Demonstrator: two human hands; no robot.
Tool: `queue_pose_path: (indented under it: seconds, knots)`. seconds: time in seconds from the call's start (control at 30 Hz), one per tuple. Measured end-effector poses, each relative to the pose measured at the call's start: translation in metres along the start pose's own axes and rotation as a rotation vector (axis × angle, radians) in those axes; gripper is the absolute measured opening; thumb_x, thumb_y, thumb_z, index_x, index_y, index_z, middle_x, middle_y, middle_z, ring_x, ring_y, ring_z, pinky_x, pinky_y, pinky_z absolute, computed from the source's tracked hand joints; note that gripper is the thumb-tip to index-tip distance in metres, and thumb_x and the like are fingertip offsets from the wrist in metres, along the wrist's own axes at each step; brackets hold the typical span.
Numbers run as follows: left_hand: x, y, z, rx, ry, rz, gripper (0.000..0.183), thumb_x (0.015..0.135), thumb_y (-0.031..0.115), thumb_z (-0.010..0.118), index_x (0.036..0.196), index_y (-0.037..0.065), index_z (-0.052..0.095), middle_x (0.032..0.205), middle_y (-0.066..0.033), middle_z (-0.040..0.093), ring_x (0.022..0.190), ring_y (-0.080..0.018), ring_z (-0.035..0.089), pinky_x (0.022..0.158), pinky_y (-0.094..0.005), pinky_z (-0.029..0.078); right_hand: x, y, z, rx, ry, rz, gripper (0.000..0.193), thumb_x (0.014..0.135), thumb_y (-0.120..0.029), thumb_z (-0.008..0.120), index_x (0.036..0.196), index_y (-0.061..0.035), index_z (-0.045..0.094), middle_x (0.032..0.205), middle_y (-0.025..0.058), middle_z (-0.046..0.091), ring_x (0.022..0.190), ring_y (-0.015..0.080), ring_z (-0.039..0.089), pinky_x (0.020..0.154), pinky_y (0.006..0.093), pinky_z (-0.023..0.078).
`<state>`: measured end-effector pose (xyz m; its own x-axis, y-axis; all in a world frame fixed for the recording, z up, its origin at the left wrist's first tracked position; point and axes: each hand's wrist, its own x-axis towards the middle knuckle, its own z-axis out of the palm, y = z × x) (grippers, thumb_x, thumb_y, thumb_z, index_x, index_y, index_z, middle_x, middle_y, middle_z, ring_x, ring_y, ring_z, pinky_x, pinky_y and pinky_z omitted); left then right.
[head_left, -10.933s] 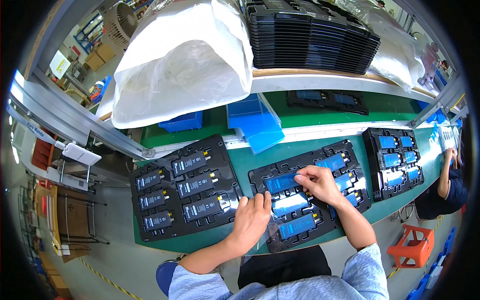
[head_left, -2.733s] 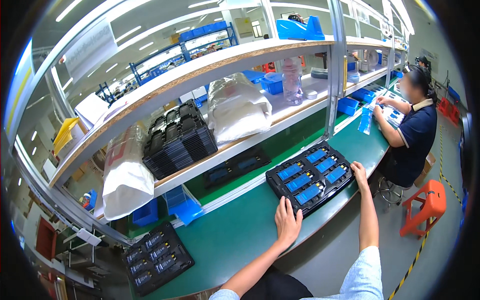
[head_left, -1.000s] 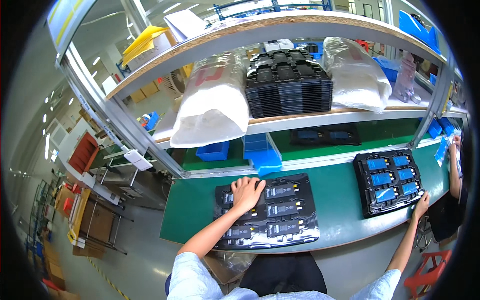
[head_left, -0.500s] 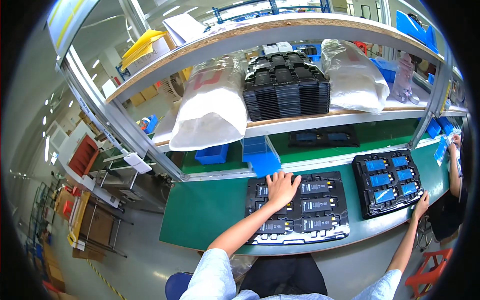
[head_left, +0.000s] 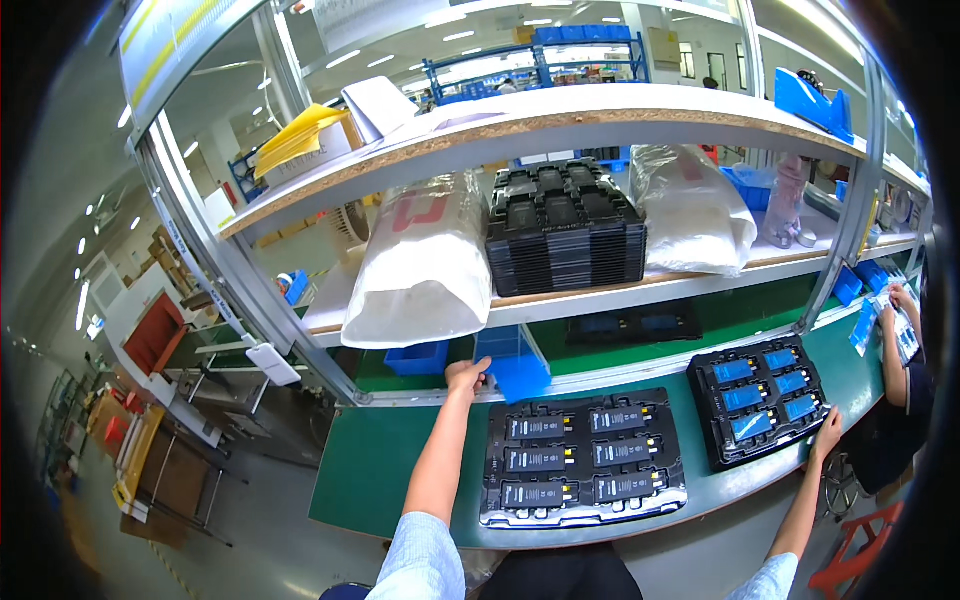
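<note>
Left hand (head_left: 467, 376), eleven o'clock, half curled by blue translucent sheets (head_left: 522, 378); I couldn't tell if pinching. Right hand (head_left: 828, 432), two o'clock, met corner of black plastic blue-battery tray (head_left: 760, 450), perhaps steadying; grip unclear. Twelve o'clock: flat black batteries (head_left: 535, 460) lay in black moulded tray (head_left: 583, 470), pockets likely spacing them.

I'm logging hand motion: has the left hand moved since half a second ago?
Yes: against the white rail, the left hand has gone leftward and away from the person, off the black tray.
</note>
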<state>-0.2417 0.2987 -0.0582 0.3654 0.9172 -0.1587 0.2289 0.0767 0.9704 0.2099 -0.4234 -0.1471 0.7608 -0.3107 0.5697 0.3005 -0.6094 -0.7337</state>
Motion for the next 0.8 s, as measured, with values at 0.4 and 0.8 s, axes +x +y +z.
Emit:
queue_pose_path:
  seconds: [0.4, 0.8]
  knots:
    - [0.003, -0.014, 0.005, 0.357, 0.447, 0.698, 0.023, 0.080, 0.019, 0.068, 0.079, -0.004, 0.066, 0.067, -0.0124, 0.065, 0.054, -0.0188, 0.064, 0.045, -0.0322, 0.047, -0.052, -0.187, 0.013, 0.238, 0.201, -0.190, 0.025, 0.095, -0.021, 0.052, 0.105, 0.0007, 0.061, 0.098, 0.0107, 0.060, 0.094, 0.0227, 0.056, 0.085, 0.0337, 0.043]
    - [-0.009, 0.000, 0.025, -0.015, 0.408, 0.468, 0.031, 0.084, 0.024, 0.061, 0.073, -0.005, 0.061, 0.061, -0.0127, 0.061, 0.054, -0.0244, 0.060, 0.055, -0.0367, 0.045, -0.260, -0.509, 0.172, 0.383, -1.139, -0.585, 0.040, 0.087, -0.036, 0.061, 0.077, 0.0020, 0.066, 0.072, 0.0202, 0.062, 0.065, 0.0263, 0.061, 0.061, 0.0368, 0.047]
